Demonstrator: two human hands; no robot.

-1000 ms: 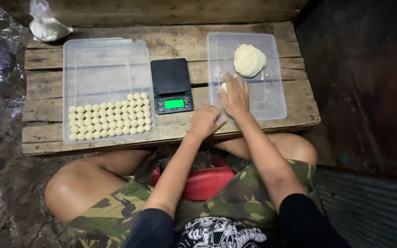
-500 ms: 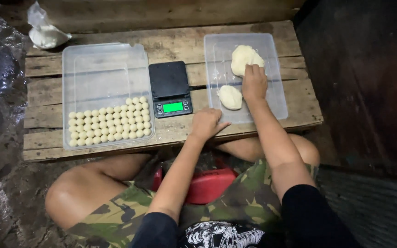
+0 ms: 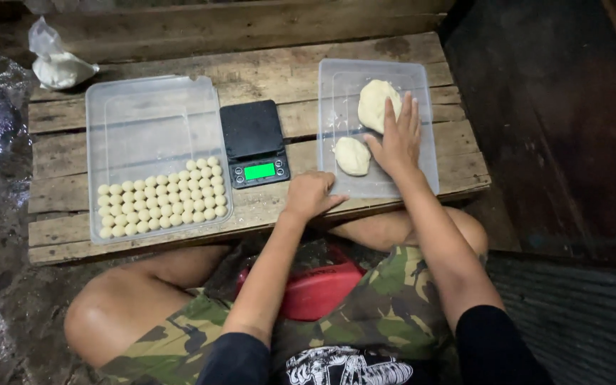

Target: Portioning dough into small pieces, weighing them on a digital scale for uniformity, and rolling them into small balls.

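Observation:
My right hand lies flat with fingers spread inside the clear tray on the right, fingertips on the large pale dough lump. A smaller dough piece rests just left of that hand. My left hand sits loosely curled on the wooden plank at the tray's near left corner, holding nothing visible. A black digital scale with a lit green display stands between the two trays. The left clear tray holds several rows of small dough balls in its near half.
A knotted plastic bag of white powder lies at the far left of the wooden pallet table. A red object rests in my lap. Wet dark floor lies to the left, dark boards to the right.
My right hand slid from the near part of the tray up to the large dough lump, leaving the small dough piece uncovered. My left hand stayed at the tray's corner.

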